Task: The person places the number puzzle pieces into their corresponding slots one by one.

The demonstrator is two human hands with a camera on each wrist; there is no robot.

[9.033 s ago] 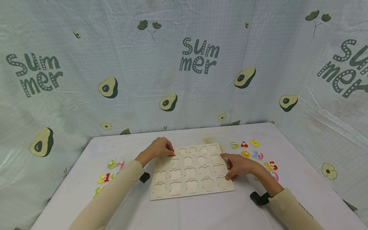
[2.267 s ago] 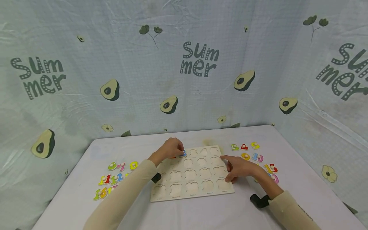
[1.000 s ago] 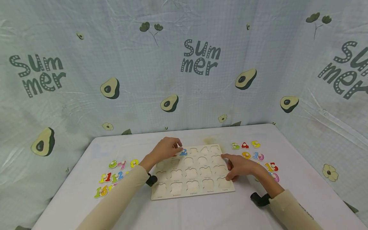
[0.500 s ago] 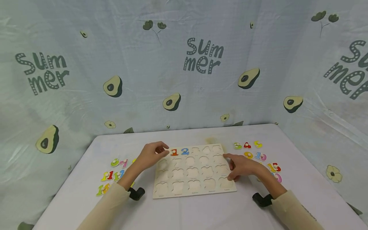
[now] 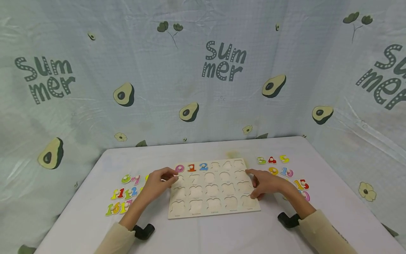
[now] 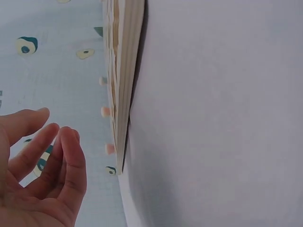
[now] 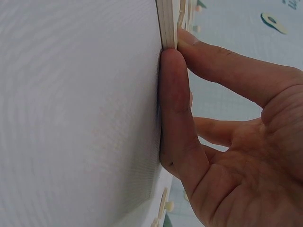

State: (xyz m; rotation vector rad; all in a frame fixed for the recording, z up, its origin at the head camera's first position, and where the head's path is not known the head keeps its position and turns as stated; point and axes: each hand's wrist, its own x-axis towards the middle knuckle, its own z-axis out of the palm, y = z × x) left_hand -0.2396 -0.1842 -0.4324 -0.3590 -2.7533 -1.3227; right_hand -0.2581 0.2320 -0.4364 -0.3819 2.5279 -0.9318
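A pale wooden number puzzle board [image 5: 203, 190] lies on the table, with rows of shallow number-shaped recesses. In its far row sit a pink 0 [image 5: 179, 168], a red 1 [image 5: 191, 168] and a blue 2 [image 5: 203, 167]. My left hand [image 5: 160, 183] is just off the board's left edge, fingers loosely bent and nothing between them; the left wrist view shows the fingers [image 6: 71, 161] apart from the board. At the right edge, my right hand [image 5: 266, 183] holds the board. In the right wrist view one fingertip [image 7: 173, 61] meets the side and another overlaps the top face.
Left of the board lie loose number pieces, among them a green 6 [image 5: 126, 179], an 11 [image 5: 117, 193] and a 16 [image 5: 112, 209]. To the right are a green 3 [image 5: 261, 161], a red 4 [image 5: 272, 160], a yellow 5 [image 5: 284, 158] and others, some partly hidden by my right arm.
My left hand first held the red 1, then the blue 2; both now sit in the far row. It has let go and moved left and nearer, uncovering the pink 0. My right hand stays put.
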